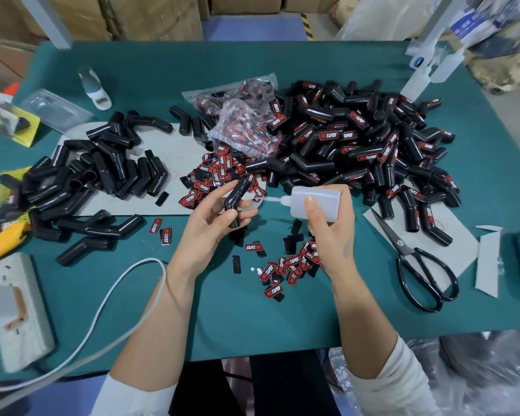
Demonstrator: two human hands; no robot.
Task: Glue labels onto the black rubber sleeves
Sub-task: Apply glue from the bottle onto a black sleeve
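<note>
My left hand (213, 223) grips a bent black rubber sleeve (237, 199) above the green table (252, 319). My right hand (327, 229) holds a white glue bottle (318, 202) on its side, its nozzle pointing left toward the sleeve. Loose red-and-black labels (285, 265) lie scattered below my hands, and more spill from a clear bag (243, 127) behind them. A heap of unlabelled sleeves (96, 172) lies at the left. A large heap of labelled sleeves (367, 145) covers the right.
Black scissors (418, 262) lie at the right on grey card. A power strip (15, 307) with a white cable (111, 298) sits at the near left, next to a yellow cutter (0, 241). Spare glue bottles (95, 88) stand at the back. Cardboard boxes line the far side.
</note>
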